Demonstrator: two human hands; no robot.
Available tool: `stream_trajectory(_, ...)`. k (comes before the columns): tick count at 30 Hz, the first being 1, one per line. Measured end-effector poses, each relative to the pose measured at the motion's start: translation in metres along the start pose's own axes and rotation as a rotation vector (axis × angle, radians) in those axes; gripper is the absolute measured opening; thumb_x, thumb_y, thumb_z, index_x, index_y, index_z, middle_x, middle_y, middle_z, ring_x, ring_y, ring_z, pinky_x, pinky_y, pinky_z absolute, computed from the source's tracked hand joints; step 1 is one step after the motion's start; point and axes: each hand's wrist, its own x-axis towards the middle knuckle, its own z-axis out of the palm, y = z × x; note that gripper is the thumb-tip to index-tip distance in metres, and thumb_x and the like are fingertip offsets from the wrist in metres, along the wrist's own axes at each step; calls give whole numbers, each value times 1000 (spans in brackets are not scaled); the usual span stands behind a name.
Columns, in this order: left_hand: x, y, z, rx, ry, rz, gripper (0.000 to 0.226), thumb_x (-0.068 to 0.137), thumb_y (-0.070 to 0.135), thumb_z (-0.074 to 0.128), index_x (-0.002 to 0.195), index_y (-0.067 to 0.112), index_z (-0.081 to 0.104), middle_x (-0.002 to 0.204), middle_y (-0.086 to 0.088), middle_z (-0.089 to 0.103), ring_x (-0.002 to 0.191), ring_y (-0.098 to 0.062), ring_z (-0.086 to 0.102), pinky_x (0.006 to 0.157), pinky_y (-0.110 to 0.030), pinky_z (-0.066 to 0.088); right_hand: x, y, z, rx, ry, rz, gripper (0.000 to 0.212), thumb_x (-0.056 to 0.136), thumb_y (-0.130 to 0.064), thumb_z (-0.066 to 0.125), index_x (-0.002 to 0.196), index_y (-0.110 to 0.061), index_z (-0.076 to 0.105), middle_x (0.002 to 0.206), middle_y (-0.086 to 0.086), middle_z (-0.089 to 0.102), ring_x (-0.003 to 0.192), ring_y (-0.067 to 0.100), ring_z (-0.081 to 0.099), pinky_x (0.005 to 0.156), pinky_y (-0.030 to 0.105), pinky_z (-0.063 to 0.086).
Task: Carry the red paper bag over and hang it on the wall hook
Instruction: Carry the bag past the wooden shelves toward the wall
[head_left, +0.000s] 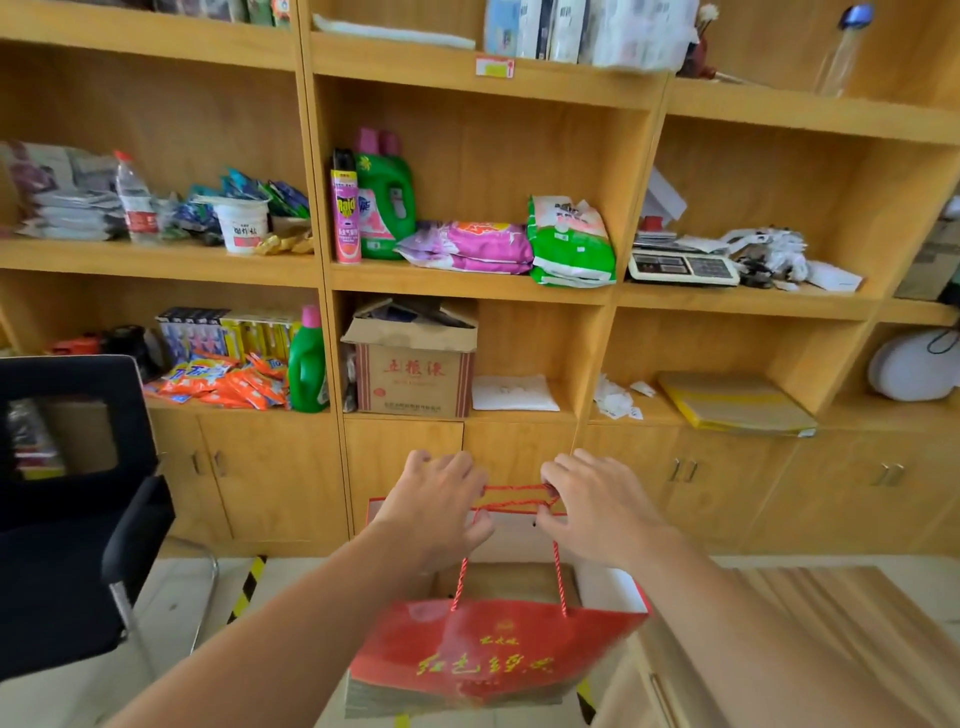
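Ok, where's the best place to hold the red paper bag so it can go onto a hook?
Grip the red cord handles, not the paper body of the red paper bag. The left hand and right hand pinch the cords from either side, stretching them level between the hands. That probably leaves a span free to drop over a hook from above. No hook is in view.

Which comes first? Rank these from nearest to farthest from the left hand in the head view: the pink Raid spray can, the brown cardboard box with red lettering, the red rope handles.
1. Red rope handles, at the left hand.
2. Brown cardboard box with red lettering, lower shelf, straight ahead.
3. Pink Raid spray can, middle shelf, higher up.
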Motion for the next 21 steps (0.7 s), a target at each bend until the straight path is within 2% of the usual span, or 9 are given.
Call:
stream_trajectory(3, 38, -14, 5, 23, -4, -22, 43, 93, 52, 28, 113, 24, 53, 108, 2, 53, 99, -19, 52, 97, -44, 37, 35, 27, 13, 15, 12, -12, 26, 86, -46, 53, 79, -23, 45, 74, -7, 49, 71, 17, 45, 60, 31, 33)
stream_trajectory(7, 93, -32, 9, 40, 1, -56, 39, 94, 52, 30, 111, 25, 53, 109, 3, 53, 98, -18, 51, 99, -44, 36, 83, 65, 27, 55, 26, -32, 25, 86, -46, 52, 79, -23, 45, 74, -7, 49, 71, 17, 47, 63, 33, 39)
stream_trajectory(14, 177, -67, 30, 23, -35, -110, 44, 92, 53, 28, 117, 26, 51, 113, 3, 53, 100, -17, 54, 98, -47, 37, 161, 118, 58, 84, 43, -40, 22, 87, -45, 49, 80, -24, 48, 76, -8, 54, 72, 15, 51, 62, 31, 35)
stream_trajectory(21, 257, -118, 72, 8, -44, -109, 39, 95, 52, 32, 115, 23, 51, 109, 2, 51, 96, -20, 53, 94, -44, 36, 246, 154, 103, 73, 28, -34, 23, 88, -46, 49, 79, -25, 45, 77, -11, 49, 70, 12, 43, 63, 28, 30)
